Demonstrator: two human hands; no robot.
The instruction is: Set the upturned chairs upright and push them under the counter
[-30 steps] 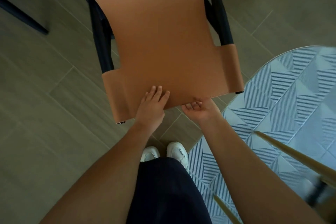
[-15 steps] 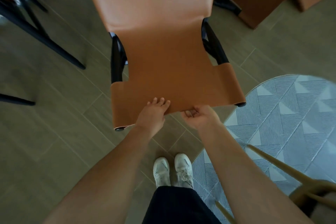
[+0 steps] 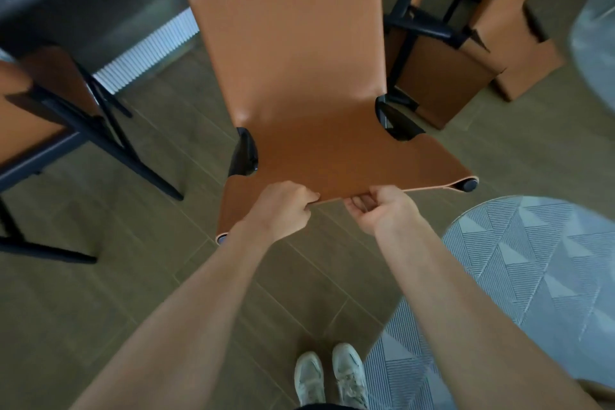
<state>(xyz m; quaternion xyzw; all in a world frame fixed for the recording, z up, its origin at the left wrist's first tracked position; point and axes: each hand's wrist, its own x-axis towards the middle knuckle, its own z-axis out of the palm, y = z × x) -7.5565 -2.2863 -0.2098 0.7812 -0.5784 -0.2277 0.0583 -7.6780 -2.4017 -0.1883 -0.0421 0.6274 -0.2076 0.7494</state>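
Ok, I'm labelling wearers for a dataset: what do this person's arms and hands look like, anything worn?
The left forearm and right forearm are bare to the frame edge, no sleeves in view. The left hand and right hand show no gloves, rings, watch or bands. Lower down: pale sneakers and a strip of dark clothing.

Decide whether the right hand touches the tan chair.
Touching. The head view shows the right hand gripping the tan chair at its front seat edge, fingers curled underneath.
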